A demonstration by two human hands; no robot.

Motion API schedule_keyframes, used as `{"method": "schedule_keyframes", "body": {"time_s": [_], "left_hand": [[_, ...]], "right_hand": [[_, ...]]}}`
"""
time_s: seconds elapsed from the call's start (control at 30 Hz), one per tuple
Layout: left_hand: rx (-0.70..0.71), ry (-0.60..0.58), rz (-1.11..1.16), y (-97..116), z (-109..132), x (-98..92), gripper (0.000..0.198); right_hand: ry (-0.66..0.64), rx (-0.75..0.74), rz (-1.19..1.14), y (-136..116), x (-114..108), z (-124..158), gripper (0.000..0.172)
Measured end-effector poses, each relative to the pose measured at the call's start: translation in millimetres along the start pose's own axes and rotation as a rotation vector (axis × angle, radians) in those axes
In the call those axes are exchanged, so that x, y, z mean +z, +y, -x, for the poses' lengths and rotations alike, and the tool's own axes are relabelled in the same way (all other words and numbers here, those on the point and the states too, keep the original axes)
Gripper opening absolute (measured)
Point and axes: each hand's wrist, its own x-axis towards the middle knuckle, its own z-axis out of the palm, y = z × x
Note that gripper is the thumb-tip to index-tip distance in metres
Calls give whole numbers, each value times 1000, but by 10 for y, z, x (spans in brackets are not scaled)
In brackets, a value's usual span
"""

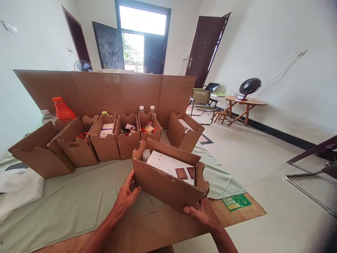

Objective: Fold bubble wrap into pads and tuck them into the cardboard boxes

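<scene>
An open-topped cardboard box (165, 191) stands at an angle near the table's front, between my two hands. Inside it lie a white carton with brown pictures (171, 167) and a roundish wrapped item (146, 155) whose kind I cannot make out. My left hand (127, 193) is at the box's left end, thumb toward the front and fingers partly hidden behind it. Around the lower right corner curls my right hand (202, 213), its thumb on the front face and its other fingers hidden. Behind, a similar box (184, 135) also holds a white carton.
Several cardboard bins (105, 149) line the back, some holding snack packets. A tall cardboard panel (113, 91) rises behind them, with an orange-red bottle (63, 109) in front. Bubble wrap (23, 189) lies at left on the green cloth (86, 196). A chair (202, 103) stands beyond.
</scene>
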Motion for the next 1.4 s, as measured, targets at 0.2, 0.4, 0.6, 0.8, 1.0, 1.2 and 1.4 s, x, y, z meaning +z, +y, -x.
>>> {"method": "schedule_keyframes", "body": {"time_s": [0.2, 0.4, 0.6, 0.8, 1.0, 1.2, 1.4], "left_hand": [[52, -21, -21, 14, -172, 117, 68], [84, -59, -76, -103, -393, 362, 78], [39, -24, -174, -316, -304, 463, 82], [65, -26, -254, -362, -274, 436, 74], [92, -41, -308, -392, -271, 443, 67], [106, -68, -338, -408, -257, 445, 64], [114, -65, -360, -431, -249, 458, 64]], "right_hand": [[-76, 38, 59, 21, -64, 169, 114], [78, 102, -40, 128, -93, 214, 106], [201, 62, -77, 93, -110, -68, 102], [351, -6, 53, 77, 49, -270, 103], [412, -71, 144, 50, 225, -222, 106], [428, -125, 194, 28, 306, -300, 102], [439, -164, 220, 21, 425, -416, 104]]}}
